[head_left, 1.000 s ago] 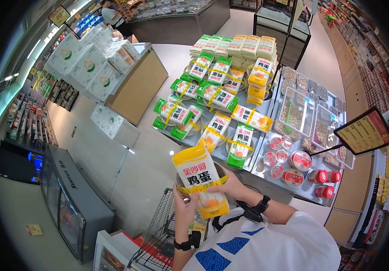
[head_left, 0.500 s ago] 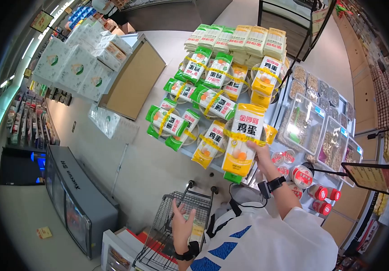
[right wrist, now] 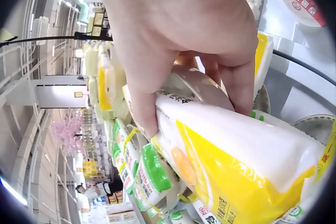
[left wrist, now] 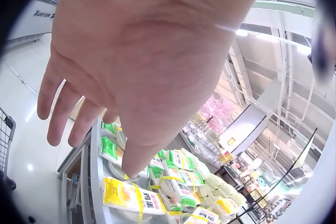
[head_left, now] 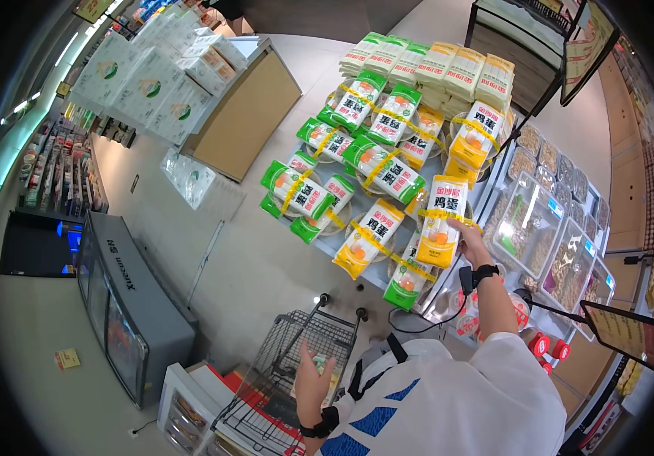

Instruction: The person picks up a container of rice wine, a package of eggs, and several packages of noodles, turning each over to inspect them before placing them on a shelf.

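My right hand (head_left: 470,237) grips a yellow-and-white noodle pack (head_left: 442,220) taped to a bowl, over the display's near right corner. In the right wrist view the thumb of the hand (right wrist: 184,29) lies on the pack (right wrist: 226,155) and the other fingers curl round the bowl (right wrist: 197,83). Green and yellow packs with bowls (head_left: 369,235) lie on the table around it. Above the cart (head_left: 296,342), my left hand (head_left: 313,386) is empty, fingers extended; the left wrist view shows its palm (left wrist: 142,56).
Stacked packs (head_left: 464,72) stand at the display's back. To the right are clear bins (head_left: 521,224) and red-lidded jars (head_left: 540,344). A sign (head_left: 622,333) juts out at the right. White boxes (head_left: 145,83) and a freezer (head_left: 133,304) are at the left.
The right hand has carried the pack from in front of my body rightward and forward to the display. My left hand has let go of it and dropped back over the cart.
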Available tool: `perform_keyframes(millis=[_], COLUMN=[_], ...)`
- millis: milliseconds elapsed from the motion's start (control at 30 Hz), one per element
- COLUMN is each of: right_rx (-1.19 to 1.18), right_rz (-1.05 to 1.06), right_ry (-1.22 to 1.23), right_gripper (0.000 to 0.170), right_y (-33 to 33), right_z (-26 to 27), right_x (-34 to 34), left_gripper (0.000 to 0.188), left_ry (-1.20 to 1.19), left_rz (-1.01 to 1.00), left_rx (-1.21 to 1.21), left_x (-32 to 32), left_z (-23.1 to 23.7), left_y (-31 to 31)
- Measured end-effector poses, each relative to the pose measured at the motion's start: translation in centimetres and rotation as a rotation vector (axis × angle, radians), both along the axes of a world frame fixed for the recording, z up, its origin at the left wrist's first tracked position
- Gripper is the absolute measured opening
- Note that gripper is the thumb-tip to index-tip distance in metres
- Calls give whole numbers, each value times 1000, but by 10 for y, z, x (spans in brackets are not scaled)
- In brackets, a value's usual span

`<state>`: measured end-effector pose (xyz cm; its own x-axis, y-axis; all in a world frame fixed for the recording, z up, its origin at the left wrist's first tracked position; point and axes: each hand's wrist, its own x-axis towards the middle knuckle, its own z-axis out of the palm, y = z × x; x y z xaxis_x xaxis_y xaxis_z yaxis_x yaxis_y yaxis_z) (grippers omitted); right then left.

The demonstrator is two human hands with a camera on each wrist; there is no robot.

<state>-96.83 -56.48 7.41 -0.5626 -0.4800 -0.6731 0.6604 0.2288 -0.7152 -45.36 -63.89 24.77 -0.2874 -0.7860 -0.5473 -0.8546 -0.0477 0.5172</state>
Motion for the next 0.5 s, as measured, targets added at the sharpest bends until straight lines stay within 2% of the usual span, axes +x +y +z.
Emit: perform_keyframes(millis=[167, 233, 300, 400, 433, 500], right_rx=[13, -84, -140, -151, -137, 231], right_rz=[41, -66, -77, -108, -90, -137], right_ry=[-110, -196, -252, -49, -53, 333], right_gripper=[48, 50, 50, 53, 53, 58], right_y=[-3, -2, -2, -5, -5, -2], right_z=[-31, -42, -57, -68, -66, -61], right_x=[-8, -9, -6, -4, -2, 1], left_gripper=[86, 86, 85, 82, 82, 78], left_ry=[14, 0, -23, -14, -17, -1], left_rz=[-19, -4, 5, 7, 25, 9], left_rx=[-21, -5, 23, 22, 36, -4], left_x=[3, -2, -2, 3, 5, 10], left_z=[-3, 3, 5, -1, -5, -11], left_y=[9, 9, 12, 12, 14, 17])
